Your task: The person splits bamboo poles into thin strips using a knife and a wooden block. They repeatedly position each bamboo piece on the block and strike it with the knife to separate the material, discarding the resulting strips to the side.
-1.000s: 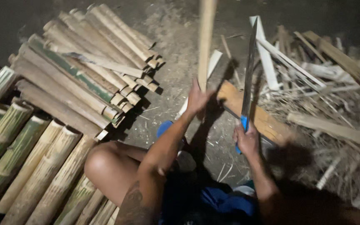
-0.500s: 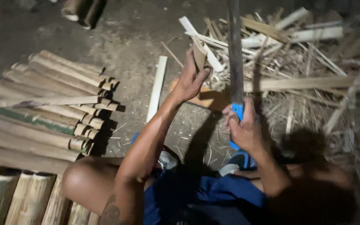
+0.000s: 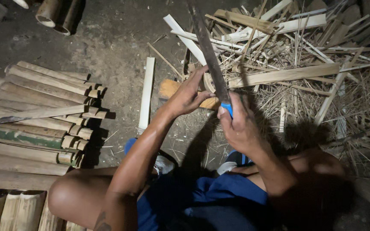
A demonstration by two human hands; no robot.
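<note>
Bamboo piece (image 3: 208, 81) sits on the block (image 3: 170, 88), pinned by the half-curled left hand (image 3: 189, 95). Right hand (image 3: 238, 124) clenches the blade (image 3: 206, 47) at its blue handle, pointing toward eleven o'clock. Fingers beside the edge risk a cut if it slips.

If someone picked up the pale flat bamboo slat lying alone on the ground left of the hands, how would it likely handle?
The bamboo slat is long, thin and flat, so it probably feels light and would likely flex a little if lifted by one end. Lying flat on the dirt ground, it seems unlikely to roll when pushed, unlike the round bamboo poles. Its split edges may be splintery.
</note>
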